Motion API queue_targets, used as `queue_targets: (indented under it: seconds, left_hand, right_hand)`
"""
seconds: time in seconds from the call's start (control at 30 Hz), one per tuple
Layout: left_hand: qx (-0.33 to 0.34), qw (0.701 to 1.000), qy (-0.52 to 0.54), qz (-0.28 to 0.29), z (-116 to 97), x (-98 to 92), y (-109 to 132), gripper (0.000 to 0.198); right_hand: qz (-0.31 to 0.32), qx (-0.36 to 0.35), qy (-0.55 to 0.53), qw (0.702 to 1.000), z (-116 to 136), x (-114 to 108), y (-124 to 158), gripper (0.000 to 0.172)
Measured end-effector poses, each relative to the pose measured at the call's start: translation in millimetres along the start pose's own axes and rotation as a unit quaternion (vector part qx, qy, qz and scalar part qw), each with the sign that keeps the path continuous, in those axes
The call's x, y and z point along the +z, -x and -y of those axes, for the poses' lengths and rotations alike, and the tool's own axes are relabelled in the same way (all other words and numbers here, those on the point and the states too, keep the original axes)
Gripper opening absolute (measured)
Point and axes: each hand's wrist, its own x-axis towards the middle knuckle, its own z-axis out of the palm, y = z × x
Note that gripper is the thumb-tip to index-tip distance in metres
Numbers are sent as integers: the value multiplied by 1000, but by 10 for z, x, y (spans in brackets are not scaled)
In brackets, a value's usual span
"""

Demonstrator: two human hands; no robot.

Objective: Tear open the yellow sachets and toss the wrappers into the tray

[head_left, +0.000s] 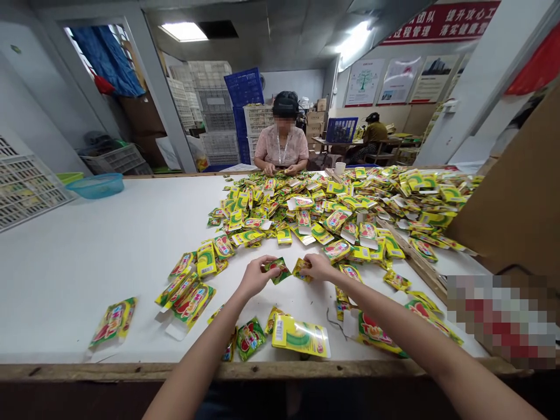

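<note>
My left hand (pixel 257 275) is closed on a small green and red packet (pixel 278 270) just above the white table (pixel 87 256). Right beside it, my right hand (pixel 317 266) pinches another small yellow packet (pixel 301 270). The two packets almost touch between my hands. A big heap of yellow-green packets (pixel 332 210) covers the table beyond my hands. Several loose packets (pixel 301 336) lie near the front edge under my forearms.
A person (pixel 282 143) sits at the far side of the table handling packets. A blue bowl (pixel 96 185) and a white crate (pixel 21 184) stand at the far left. A cardboard box (pixel 516 198) rises on the right. Stacked crates (pixel 227 111) fill the back.
</note>
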Motion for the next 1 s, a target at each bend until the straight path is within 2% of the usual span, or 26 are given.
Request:
queue_targets:
  seconds: [0.07,0.17,0.23,0.3,0.37,0.4,0.47,0.5,0.53,0.6,0.7,0.77,0.87,0.93,1.0]
  left_hand:
    - [-2,998,67,18,-49,36,56,37]
    - [-3,987,157,31,-123,100,141,42]
    - [1,988,156,22,-167,152,184,38]
    - [8,991,129,23,-203,194,189,34]
    - [28,996,78,42,-217,193,124,30]
    - [44,998,31,45,-211,164,61,29]
    - [68,988,-137,6,-162,37,-114,32]
    - [72,969,-234,-34,-118,-55,-216,38]
    - [60,936,-339,-80,-63,-159,-317,46]
    - [46,903,-408,-124,60,-364,-494,44]
    - [68,883,-448,-126,168,-555,-644,33]
    - [89,875,-460,-120,117,-570,-646,35]
    - [152,870,-461,-92,-154,-478,-505,34]
    - [208,875,-434,-42,-382,-388,-350,30]
    - [244,894,-375,22,-553,-286,-189,24]
  right_hand:
    - [4,-18,-79,997,47,67,95,20]
    - [28,-47,-194,979,167,191,298,33]
    - [55,-59,-312,947,245,251,433,44]
    - [79,-61,-432,896,287,281,530,49]
    - [83,-55,-495,863,275,282,571,49]
    - [67,-50,-496,864,248,274,570,49]
    - [5,-35,-488,872,164,245,535,49]
    - [-29,-26,-486,873,116,225,509,49]
    - [-55,-17,-483,874,69,201,484,48]
    - [-71,-11,-460,885,-6,149,451,41]
    - [-58,-39,-354,932,-40,80,464,23]
    - [-83,-85,-259,958,-14,59,511,12]
    - [-127,-173,-155,964,56,72,601,8]
    - [-116,-222,-118,961,98,101,648,10]
    - [-97,-255,-97,957,120,135,672,13]
